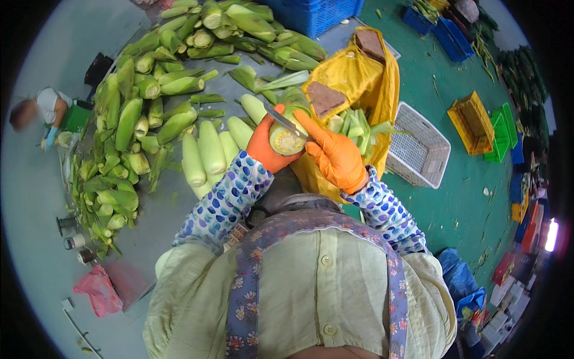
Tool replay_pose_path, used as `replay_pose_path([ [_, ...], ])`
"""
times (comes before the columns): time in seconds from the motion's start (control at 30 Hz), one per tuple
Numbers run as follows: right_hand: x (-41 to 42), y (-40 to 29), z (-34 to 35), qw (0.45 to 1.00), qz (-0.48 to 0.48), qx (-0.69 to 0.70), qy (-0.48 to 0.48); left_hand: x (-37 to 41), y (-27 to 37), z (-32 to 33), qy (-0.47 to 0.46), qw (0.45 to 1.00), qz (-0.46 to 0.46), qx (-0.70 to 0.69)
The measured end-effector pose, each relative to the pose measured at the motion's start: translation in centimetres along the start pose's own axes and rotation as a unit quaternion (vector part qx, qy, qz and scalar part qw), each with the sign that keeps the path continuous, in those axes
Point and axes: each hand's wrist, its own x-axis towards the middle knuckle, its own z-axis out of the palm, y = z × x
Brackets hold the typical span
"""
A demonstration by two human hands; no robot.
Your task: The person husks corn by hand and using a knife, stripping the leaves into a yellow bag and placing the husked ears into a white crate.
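Orange gloves cover both hands. My left hand (pixel 268 146) is closed around an ear of corn (pixel 287 141), its cut base facing me and green husk behind. My right hand (pixel 337 155) grips a knife, its handle hidden in the fingers; the knife blade (pixel 283 119) lies across the ear just above the cut face. The right index finger is extended by the blade. Left of my hands, several pale, trimmed ears of corn (pixel 211 147) lie side by side on the metal table (pixel 168 215). Beyond them curves a large heap of ears in green husks (pixel 131 120).
A yellow woven sack (pixel 389 85) with brown blocks (pixel 326 98) on it hangs at the table's right edge, holding husk strips. A white plastic crate (pixel 419 143) stands on the green floor. A blue crate (pixel 314 18) is at the far edge. Another person (pixel 51 105) works at far left.
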Motion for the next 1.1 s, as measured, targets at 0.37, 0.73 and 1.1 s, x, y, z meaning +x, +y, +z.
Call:
replay_pose_path([
  [0.37, -4.8, 12.2, -9.5, 0.886, 0.317, 0.219, 0.258, -3.9, 0.8, -2.1, -0.214, 0.705, -0.284, -0.614],
  [0.73, -1.2, 2.3, -0.7, 0.799, 0.307, 0.499, 0.136, 2.6, -3.5, 5.2, -0.056, 0.866, -0.175, -0.466],
  [1.1, -3.6, 3.4, -1.3, 0.817, 0.386, 0.395, 0.164, 2.8, -2.3, 5.2, -0.14, 0.972, -0.042, -0.184],
])
